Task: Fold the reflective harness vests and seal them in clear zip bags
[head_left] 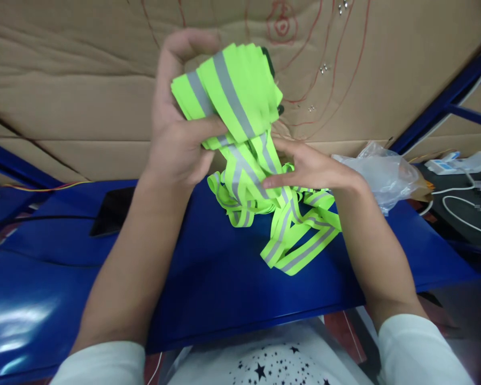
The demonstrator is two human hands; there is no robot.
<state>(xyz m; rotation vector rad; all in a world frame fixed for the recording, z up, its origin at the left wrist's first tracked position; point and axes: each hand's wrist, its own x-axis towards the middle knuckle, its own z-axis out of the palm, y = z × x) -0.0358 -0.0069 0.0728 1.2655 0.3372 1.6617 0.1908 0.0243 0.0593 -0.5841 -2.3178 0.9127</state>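
Observation:
My left hand is closed around a folded stack of reflective straps, neon yellow-green with a grey stripe down the middle. Its thumb presses on the front of the stack, and dark pieces, perhaps buckles, peek out at the stack's right edge. Loose lengths of the same strap hang below and lie in a tangle on the blue table. Beneath the stack, my right hand has its thumb in front of the hanging straps and its fingers behind them. Parts of those fingers are hidden by the straps.
Brown cardboard with red drawn lines stands behind the table. A clear plastic bag sits at the right, near white cables. On the left lies a dark flat object with a black cable. Blue metal posts flank the cardboard.

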